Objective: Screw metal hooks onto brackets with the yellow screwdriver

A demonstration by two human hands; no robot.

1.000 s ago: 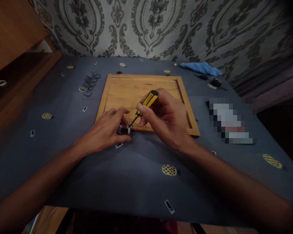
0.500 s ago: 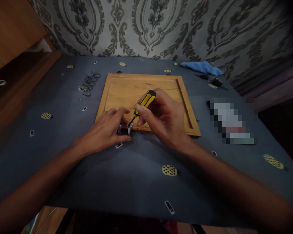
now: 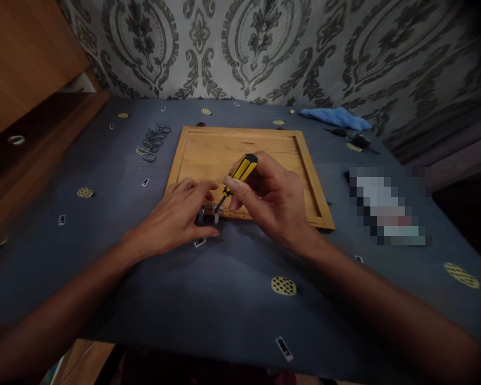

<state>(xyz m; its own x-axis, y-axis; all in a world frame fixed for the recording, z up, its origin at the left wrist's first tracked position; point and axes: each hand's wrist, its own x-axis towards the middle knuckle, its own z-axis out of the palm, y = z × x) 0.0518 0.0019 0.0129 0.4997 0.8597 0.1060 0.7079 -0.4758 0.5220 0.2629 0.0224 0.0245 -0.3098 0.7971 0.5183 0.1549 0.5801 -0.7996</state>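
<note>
My right hand (image 3: pixel 278 195) is closed round the yellow and black handle of a screwdriver (image 3: pixel 242 168). The screwdriver leans, its tip down at a metal hook (image 3: pixel 216 218) on the near edge of a framed wooden board (image 3: pixel 240 141). Thumb and fingers of my left hand (image 3: pixel 180 211) curve round the same hook from the left, partly hiding it. Whether each fingertip presses on the metal is hard to see. The board lies flat on the table.
Several metal hooks (image 3: pixel 154 140) lie in a row left of the board. To the right are a blue cloth (image 3: pixel 336 116), a dark tool (image 3: pixel 355 138) and a blurred-out flat object (image 3: pixel 385 206). A wooden cabinet (image 3: pixel 32 59) stands at the left; a patterned wall (image 3: pixel 200 48) closes the back.
The whole view has shifted slightly, so everything sits a little lower and further right. Both hands keep nearly the same pose, with the screwdriver still at the hook.
</note>
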